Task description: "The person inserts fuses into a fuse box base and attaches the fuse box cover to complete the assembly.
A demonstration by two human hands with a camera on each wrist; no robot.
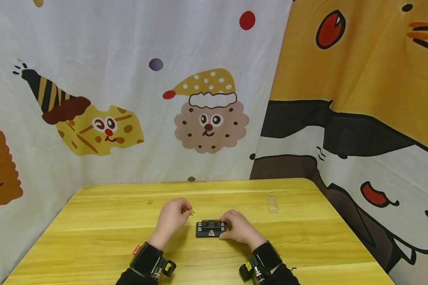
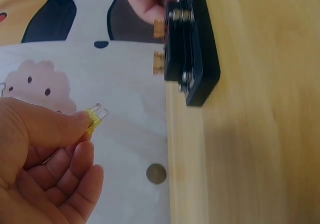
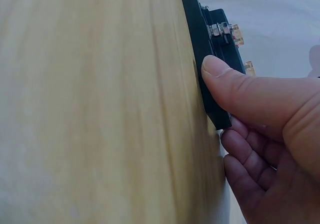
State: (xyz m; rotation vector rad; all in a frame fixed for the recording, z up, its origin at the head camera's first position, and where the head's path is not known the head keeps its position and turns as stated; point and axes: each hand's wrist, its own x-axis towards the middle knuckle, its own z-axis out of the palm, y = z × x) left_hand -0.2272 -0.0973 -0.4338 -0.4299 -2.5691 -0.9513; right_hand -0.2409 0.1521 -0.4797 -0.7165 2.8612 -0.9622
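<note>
Left hand (image 1: pixel 172 214): thumb and forefinger pinched on small translucent yellow plastic piece (image 2: pixel 93 121) with two thin bent wire prongs (image 2: pixel 106 112); prongs jut past fingertips, touching nothing. Piece probably very light, slick, stiff in body; prongs likely easily bent (best hold: plastic body, as here). Right hand (image 1: pixel 239 227): thumb and fingers gripping near end of black rectangular block (image 1: pixel 203 234) with metal terminals (image 3: pixel 216 30), on tabletop (image 1: pixel 110 229), rightward of left fingers. Block likely rigid, heavier; steadiest hold along plain base edges.
</note>
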